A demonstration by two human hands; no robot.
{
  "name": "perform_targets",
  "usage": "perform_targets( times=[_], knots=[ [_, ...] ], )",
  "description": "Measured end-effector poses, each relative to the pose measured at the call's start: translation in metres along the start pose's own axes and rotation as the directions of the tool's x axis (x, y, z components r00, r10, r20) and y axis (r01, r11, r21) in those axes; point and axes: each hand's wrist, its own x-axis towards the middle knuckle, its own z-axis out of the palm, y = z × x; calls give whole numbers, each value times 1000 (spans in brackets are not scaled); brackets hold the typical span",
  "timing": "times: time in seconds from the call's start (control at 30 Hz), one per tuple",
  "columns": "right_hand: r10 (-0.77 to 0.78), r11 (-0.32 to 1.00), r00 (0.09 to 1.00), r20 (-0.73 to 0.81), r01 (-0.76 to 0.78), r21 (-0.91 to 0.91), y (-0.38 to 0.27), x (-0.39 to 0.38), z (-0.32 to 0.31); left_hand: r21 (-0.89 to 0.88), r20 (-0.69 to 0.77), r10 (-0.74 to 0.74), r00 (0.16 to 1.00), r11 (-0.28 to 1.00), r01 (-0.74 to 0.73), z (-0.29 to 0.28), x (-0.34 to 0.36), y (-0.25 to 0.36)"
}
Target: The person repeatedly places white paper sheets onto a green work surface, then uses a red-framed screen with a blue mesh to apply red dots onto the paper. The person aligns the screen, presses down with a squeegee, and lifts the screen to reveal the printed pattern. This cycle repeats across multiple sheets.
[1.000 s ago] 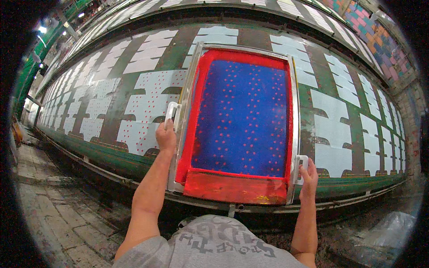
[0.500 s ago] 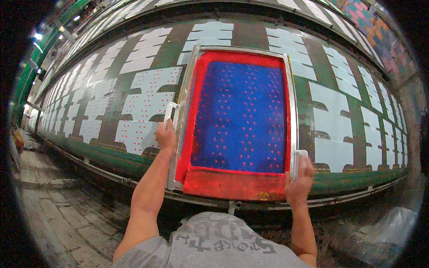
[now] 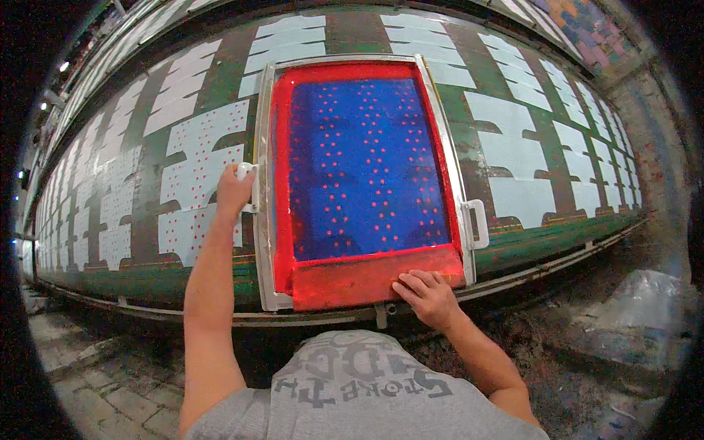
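A screen-printing frame (image 3: pixel 258 253) with metal side rails lies on the long table. Its blue mesh (image 3: pixel 370 165) shows red dots within a red border. On the left, my left hand (image 3: pixel 233 192) is closed round a white handle (image 3: pixel 247 173). My right hand (image 3: pixel 431 299) rests over the right part of the red panel (image 3: pixel 352 282) at the near end, fingers slightly bent and apart. Whether the fingertips grip the panel is unclear. The right white handle (image 3: pixel 477 224) has no hand on it. Pale cut pieces show faintly through the mesh.
Red-dotted pale fabric pieces (image 3: pixel 202 183) lie left of the frame. Plain pale pieces (image 3: pixel 506 147) lie in columns to the right. The table's near rail (image 3: pixel 543 273) runs before me. A clear plastic bag (image 3: pixel 649 297) sits low on the right.
My right hand has left the right handle and moved inward onto the red panel. My left hand stays on its handle. The whole view has shifted, with the frame now farther left.
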Motion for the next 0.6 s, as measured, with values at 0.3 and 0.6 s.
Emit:
perform_targets(
  times=[0.3, 0.6],
  knots=[
    [102, 993, 995, 14, -101, -53, -24, 71, -23, -109, 98, 118, 988, 988, -107, 29, 27, -21],
    [257, 964, 898, 356, -263, -32, -38, 125, -45, -194, 123, 134, 983, 975, -108, 29, 29, -21]
  ],
)
